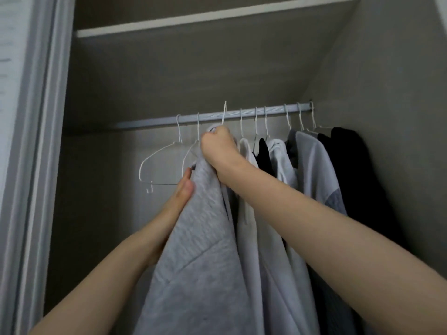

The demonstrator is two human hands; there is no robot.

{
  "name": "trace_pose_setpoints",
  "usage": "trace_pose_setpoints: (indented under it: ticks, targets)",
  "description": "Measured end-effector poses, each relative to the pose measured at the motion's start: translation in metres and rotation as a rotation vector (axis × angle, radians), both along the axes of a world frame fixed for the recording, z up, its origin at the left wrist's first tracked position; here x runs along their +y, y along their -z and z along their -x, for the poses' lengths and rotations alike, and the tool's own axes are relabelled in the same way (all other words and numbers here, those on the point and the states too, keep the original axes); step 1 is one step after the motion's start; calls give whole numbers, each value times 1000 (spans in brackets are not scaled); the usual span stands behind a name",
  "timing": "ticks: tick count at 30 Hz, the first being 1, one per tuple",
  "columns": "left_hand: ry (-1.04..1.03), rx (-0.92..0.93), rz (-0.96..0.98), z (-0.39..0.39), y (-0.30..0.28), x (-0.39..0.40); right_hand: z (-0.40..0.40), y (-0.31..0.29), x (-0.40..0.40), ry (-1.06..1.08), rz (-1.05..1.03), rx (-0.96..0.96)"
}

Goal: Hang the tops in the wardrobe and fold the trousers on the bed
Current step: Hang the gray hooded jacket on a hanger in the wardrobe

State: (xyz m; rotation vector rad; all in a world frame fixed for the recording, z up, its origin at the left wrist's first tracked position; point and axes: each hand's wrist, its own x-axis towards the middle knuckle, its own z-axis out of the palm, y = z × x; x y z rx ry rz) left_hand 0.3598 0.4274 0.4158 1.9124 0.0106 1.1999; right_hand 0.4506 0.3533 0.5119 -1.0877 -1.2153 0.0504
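While several tops [312, 170] already hang on the rail [212, 115], the right hand [219, 147] grips a grey top [205, 238] by its hanger, hook raised just above the rail; the left hand [185, 187] rests flat against it. I judge hanging nearly done; trousers and bed are out of sight.

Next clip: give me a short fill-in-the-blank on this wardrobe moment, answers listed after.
1. The right hand grips the neck of a hanger carrying a ____ top.
2. That hanger's hook is raised at the ____.
3. The left hand touches the top's ____ edge.
4. The empty hanger hangs at the ____ end of the row.

Answers: grey; rail; left; left
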Motion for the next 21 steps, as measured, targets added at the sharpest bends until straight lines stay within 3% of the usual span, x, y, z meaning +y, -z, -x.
trace_pose_setpoints:
  ticks: [4, 10, 21]
  targets:
    - [-191, 206, -156, 16, 7, 1, 0, -30, 40, 86, -57, -79]
    - [-605, 175, -247, 24, 13, 29, -11, -44, 80, 243, 12, -124]
    - [-586, 82, -166, 14, 21, 63, -28, -63, 118, 363, 54, -169]
